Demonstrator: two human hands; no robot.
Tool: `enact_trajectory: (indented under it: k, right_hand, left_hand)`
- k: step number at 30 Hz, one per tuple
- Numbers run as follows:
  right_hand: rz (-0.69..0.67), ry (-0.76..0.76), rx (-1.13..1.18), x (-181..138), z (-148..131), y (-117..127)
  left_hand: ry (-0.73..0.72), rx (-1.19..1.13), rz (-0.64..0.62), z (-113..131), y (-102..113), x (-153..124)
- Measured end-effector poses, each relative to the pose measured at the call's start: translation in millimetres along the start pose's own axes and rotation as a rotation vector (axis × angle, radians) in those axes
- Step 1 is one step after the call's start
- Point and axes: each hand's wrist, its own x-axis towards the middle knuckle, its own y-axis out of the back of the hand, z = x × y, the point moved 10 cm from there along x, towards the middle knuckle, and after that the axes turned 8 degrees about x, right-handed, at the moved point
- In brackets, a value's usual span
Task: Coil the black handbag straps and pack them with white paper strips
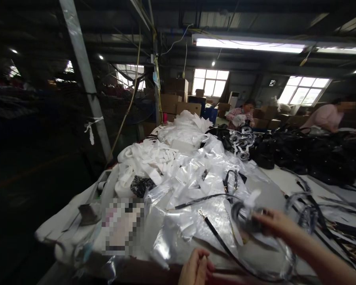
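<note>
The two hands are apart. The right hand [271, 222] is over the near part of the table [273, 177], with its fingers closed on a dark roll [239, 215]. The roll looks like a wound-up strap, but it is blurry. A bit of white stuff [253, 198] shows at the top of the roll.

The left hand [197, 267] is low, by the near edge of the table. Its fingers are curled in, and I cannot tell if there is anything in them.

Between the hands lies a long black strap [218, 239] with a gold clip [201, 213] at its end. The clip end lies on a big, shiny heap of clear plastic [166, 204]. A thin black strap [192, 201] lies across the plastic too. To the right of the right hand there are more straps [310, 215], some of them in clear wrap.

Farther back on the left is a pile of white strips [154, 158], with a black lump [141, 185] just in front of it. At the back right there are shiny rolls [243, 142] next to a big black heap [308, 154].

Past the table, one person wears a top with a pattern [240, 114], and another has a pink sleeve [323, 116]. Behind are brown boxes [170, 103] and bright windows [210, 82]. A long lamp [249, 44] shines above.
</note>
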Motion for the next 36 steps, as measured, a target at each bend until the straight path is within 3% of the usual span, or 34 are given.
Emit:
enact_trajectory:
  k: [2, 3, 5, 7, 9, 14, 16, 19, 23, 28, 32, 36]
  right_hand:
    - [0.381, 0.344, 0.177, 18.4, -70.1, 79.3]
    - [0.52, 0.403, 0.17, 23.3, -86.8, 105.2]
    - [0.535, 0.416, 0.105, 37.2, -95.4, 113.8]
    - [0.436, 0.366, -0.002, 42.2, -74.7, 89.3]
    - [0.344, 0.311, -0.106, 32.6, -36.6, 52.7]
    - [0.128, 0.219, -0.248, -21.7, 54.6, -31.4]
    - [0.082, 0.216, -0.309, -46.4, 75.6, -49.4]
    - [0.06, 0.24, -0.375, -75.4, 96.0, -57.3]
    - [0.107, 0.316, -0.44, -89.0, 108.2, -47.1]
    - [0.159, 0.586, -0.71, -97.5, 92.0, -51.7]
    - [0.175, 0.65, -0.834, -103.5, 84.6, -60.0]
    - [0.175, 0.642, -0.767, -106.4, 69.8, -66.3]
  left_hand:
    - [-0.05, 0.009, -0.035, 17.3, -2.6, -7.2]
    - [-0.062, 0.02, -0.048, 24.0, -4.2, -10.9]
    - [-0.065, 0.043, -0.061, 31.6, -6.6, -16.5]
    - [-0.052, 0.056, -0.064, 32.0, -7.4, -19.7]
    - [-0.025, 0.067, -0.075, 28.0, -7.1, -20.6]
    - [-0.066, 0.232, -0.071, 40.3, 10.6, -8.5]
    - [-0.145, 0.406, -0.007, 59.0, 26.1, 5.8]
    - [-0.258, 0.711, 0.093, 88.1, 43.3, 37.3]
    - [-0.221, 1.205, 0.1, 95.1, 44.5, 92.7]
    - [-0.07, 1.401, 0.046, 76.1, 40.3, 143.0]
    - [-0.021, 1.463, -0.008, 71.4, 42.4, 159.5]
    - [-0.024, 1.482, 0.011, 92.1, 44.6, 150.1]
